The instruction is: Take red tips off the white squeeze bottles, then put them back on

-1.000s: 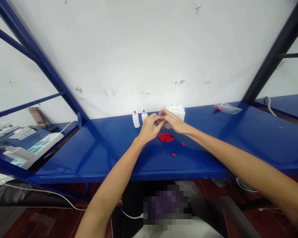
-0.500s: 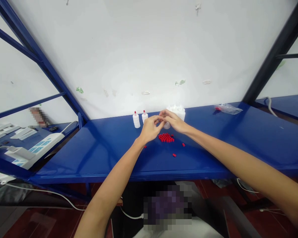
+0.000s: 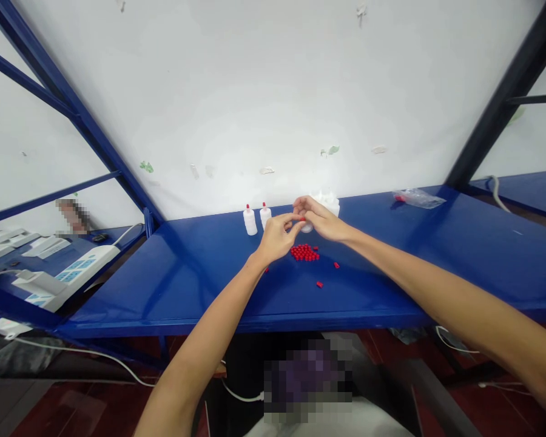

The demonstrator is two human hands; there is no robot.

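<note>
Over the table, my left hand (image 3: pixel 275 238) pinches a small red cap (image 3: pixel 303 219) between thumb and fingertips. My right hand (image 3: pixel 323 223) is closed around a white squeeze bottle (image 3: pixel 306 228), mostly hidden behind the fingers. The cap sits at the top of this bottle; whether it is seated there I cannot tell. Just below the hands lies a pile of red caps (image 3: pixel 304 253). Loose caps (image 3: pixel 319 284) are scattered around it. Left of my hands stand two white bottles (image 3: pixel 250 222) with red caps on their tips.
Behind my right hand is a cluster of white bottles (image 3: pixel 331 205). A clear plastic bag (image 3: pixel 419 198) with something red in it lies at the back right of the blue table (image 3: pixel 186 279). Blue posts (image 3: pixel 95 145) rise at the left, with a power strip (image 3: pixel 79 273) beyond.
The red cap now shows between the fingertips, where the fingers covered it before. My right fingers have shifted slightly upward, and both hands stay in nearly the same place.
</note>
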